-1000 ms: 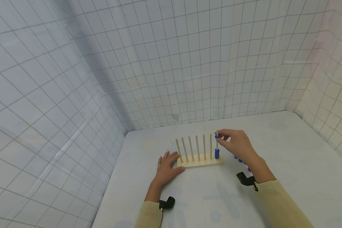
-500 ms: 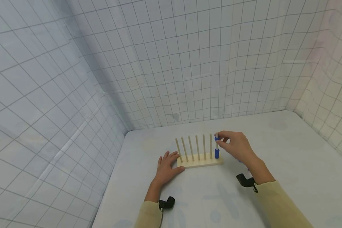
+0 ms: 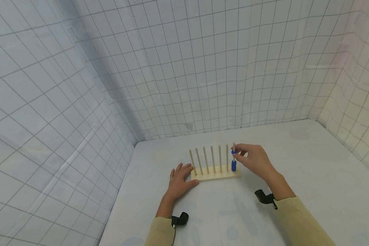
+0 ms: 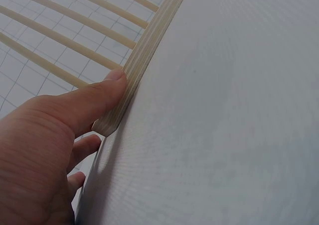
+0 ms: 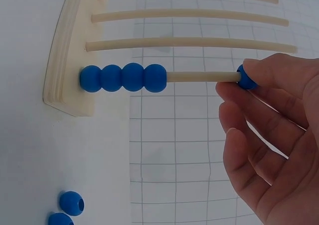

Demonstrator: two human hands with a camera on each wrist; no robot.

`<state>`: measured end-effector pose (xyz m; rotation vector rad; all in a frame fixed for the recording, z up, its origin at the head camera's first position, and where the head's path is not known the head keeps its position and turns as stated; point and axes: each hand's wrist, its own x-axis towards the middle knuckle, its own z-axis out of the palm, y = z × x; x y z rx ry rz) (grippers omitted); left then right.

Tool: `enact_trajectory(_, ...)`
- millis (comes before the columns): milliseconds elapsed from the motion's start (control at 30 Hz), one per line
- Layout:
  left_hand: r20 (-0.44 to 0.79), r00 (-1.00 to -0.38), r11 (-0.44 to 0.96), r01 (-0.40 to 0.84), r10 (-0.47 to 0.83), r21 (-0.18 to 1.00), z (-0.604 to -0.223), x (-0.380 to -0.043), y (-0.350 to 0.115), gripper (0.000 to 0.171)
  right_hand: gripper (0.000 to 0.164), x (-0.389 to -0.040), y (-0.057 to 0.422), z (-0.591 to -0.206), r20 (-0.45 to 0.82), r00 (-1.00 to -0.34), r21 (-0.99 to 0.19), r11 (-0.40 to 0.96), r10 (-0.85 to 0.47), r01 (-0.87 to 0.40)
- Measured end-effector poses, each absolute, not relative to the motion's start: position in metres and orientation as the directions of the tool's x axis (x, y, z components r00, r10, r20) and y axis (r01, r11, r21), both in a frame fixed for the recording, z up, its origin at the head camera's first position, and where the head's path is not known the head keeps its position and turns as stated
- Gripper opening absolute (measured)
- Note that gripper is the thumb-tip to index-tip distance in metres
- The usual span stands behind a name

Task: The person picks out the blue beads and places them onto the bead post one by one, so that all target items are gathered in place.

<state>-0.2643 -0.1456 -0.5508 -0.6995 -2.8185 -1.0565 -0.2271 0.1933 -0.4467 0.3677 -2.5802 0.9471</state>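
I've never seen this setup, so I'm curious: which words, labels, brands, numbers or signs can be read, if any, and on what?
None can be read.
Table: pale shapes, too faint to make out.
Blue beads, wooden stand, black wrist devices: no lettering shows.

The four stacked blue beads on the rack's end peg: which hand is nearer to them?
Right. The right hand is above the stacked beads, pinching another bead on the same peg; the left hand is at the opposite end of the wooden peg rack.
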Motion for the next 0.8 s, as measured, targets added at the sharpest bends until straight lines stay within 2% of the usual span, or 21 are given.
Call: enact_trajectory(800, 0.209, -0.895, 0.665, 0.434, 0.393, 0.608, -0.552, -0.266, -0.145, 0.065, 0.025, -0.227, 0.194, -0.459, 0.384, -0.915, -0.595, 0.725, -0.123, -0.347)
